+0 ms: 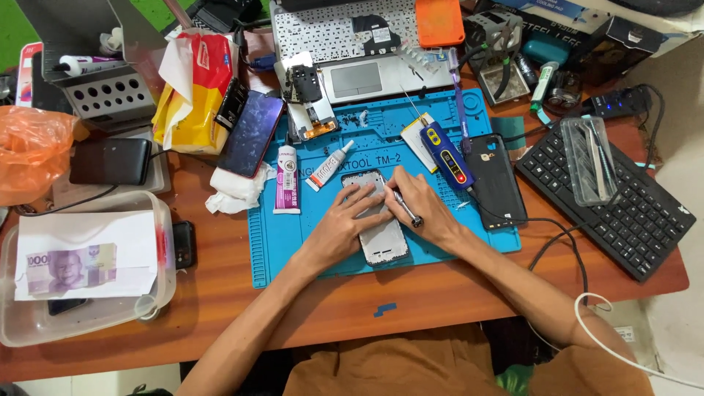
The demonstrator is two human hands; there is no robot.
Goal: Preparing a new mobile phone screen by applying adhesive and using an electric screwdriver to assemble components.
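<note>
Centrally, the left hand (343,224) lies flat with spread fingers pressing on the grey phone frame (383,236), which rests lengthwise on the blue work mat (293,249), while the right hand (419,207) pinches a slim metal-handled tool (405,205) whose tip meets the frame's upper edge. At about twelve o'clock from the hands lies a small white glue tube (330,166), at ten o'clock a larger purple-and-white tube (287,180), and at two o'clock a blue handheld device (445,154) beside a black phone back cover (496,178). Farther out, a black keyboard (623,209) sits at three o'clock, a clear plastic box (88,268) at nine o'clock, and an opened laptop (352,44) at twelve o'clock.
</note>
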